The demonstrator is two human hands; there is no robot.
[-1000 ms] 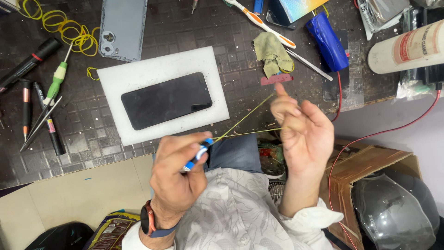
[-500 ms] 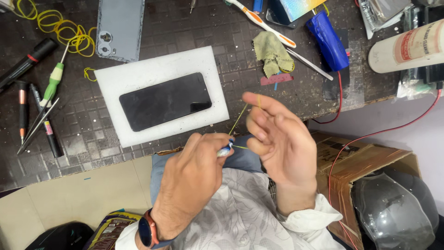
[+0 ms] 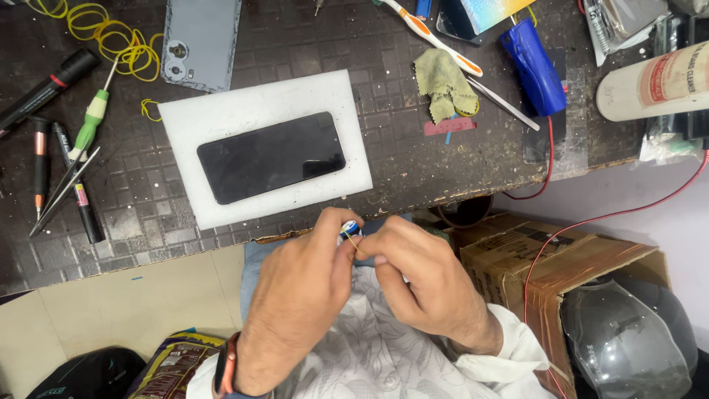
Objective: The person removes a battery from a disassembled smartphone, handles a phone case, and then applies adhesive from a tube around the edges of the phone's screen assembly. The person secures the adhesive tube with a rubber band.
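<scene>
Both hands meet over my lap, just off the table's front edge. My left hand (image 3: pixel 299 295) pinches a small blue and white object (image 3: pixel 348 228) between thumb and fingers. My right hand (image 3: pixel 417 284) presses against it, fingertips holding a thin yellow rubber band (image 3: pixel 353 240) at that object. A black phone (image 3: pixel 271 156) lies screen up on a white foam pad (image 3: pixel 193 122) on the dark table, a little beyond the hands.
A grey phone back cover (image 3: pixel 199 41), loose yellow rubber bands (image 3: pixel 111 33), screwdrivers and tweezers (image 3: pixel 63 188) lie at left. A green cloth (image 3: pixel 445 83), toothbrush (image 3: pixel 432 33), blue tool (image 3: pixel 533 68) and white bottle (image 3: pixel 653 81) sit at right. A cardboard box (image 3: pixel 569 255) stands below.
The band was stretched out wide between the hands one second ago. The hands have come together and the band is now short and hardly visible between the fingertips.
</scene>
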